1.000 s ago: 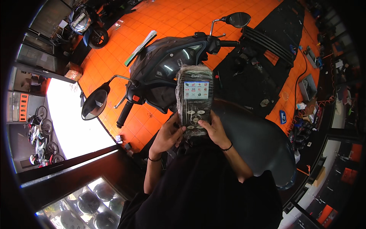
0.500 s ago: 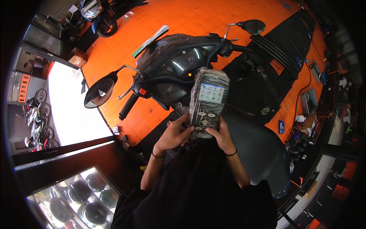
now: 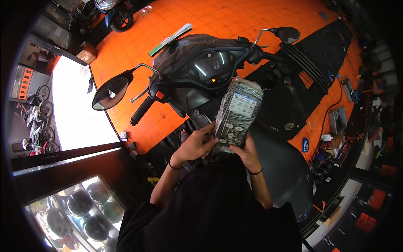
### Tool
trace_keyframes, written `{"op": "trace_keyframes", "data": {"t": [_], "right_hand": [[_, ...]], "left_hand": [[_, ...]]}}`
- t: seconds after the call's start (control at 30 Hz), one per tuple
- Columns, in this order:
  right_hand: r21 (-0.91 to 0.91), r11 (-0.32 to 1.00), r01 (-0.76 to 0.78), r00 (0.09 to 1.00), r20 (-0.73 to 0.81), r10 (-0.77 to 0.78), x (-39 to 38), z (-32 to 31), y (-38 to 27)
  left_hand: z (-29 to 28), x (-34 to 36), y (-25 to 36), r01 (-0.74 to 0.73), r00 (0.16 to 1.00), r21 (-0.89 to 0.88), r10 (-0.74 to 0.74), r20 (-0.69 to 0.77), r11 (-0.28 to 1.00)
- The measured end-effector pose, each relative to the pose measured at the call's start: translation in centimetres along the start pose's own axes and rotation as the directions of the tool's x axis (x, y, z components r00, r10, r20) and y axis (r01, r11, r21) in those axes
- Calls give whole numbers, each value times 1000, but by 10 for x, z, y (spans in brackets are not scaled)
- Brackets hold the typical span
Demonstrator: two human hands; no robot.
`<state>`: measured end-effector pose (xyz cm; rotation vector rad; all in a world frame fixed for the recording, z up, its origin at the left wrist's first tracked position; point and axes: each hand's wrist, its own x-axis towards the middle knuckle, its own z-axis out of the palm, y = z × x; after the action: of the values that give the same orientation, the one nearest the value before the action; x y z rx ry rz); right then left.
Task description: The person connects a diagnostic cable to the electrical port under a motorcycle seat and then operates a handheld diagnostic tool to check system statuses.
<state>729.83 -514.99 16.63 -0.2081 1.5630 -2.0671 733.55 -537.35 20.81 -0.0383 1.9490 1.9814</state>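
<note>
- The left hand pinches the lower left edge of a black, oblong handheld device wrapped in wrinkled clear plastic film, thumb on its front.
- The right hand holds the lower right corner, thumb on the front, its other fingers mostly hidden behind.
- The device is held in front of the person's body, its top leaning right; the film catches pale streaks of glare.
- Its lit, pale screen carries rows of small coloured icons, too small to read; marks on the pale oval buttons are blurred.
- A smooth black scooter seat spreads right of the right hand.
- The device's top overlaps the dark, glossy dashboard in view; their gap cannot be told.
- Orange tiled floor shows between the left hand and a black handlebar grip.
</note>
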Motion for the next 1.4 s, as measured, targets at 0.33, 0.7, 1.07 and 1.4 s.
{"op": "trace_keyframes", "data": {"t": [0.33,0.7,1.07,1.4], "right_hand": [[2,1000,19,1000,-17,-18,2,3,1],[-28,999,44,999,10,-44,2,2,-6],[-12,999,46,999,25,-45,4,2,-7],[-39,995,90,996,8,-90,3,9,-5]], "left_hand": [[-4,1,3,-3,1000,-12,3,22,1000],[-3,4,-9,53,999,-10,-53,6,999],[2,0,4,21,1000,-41,-22,-16,999],[-7,-8,4,-16,997,-79,22,76,997]]}}
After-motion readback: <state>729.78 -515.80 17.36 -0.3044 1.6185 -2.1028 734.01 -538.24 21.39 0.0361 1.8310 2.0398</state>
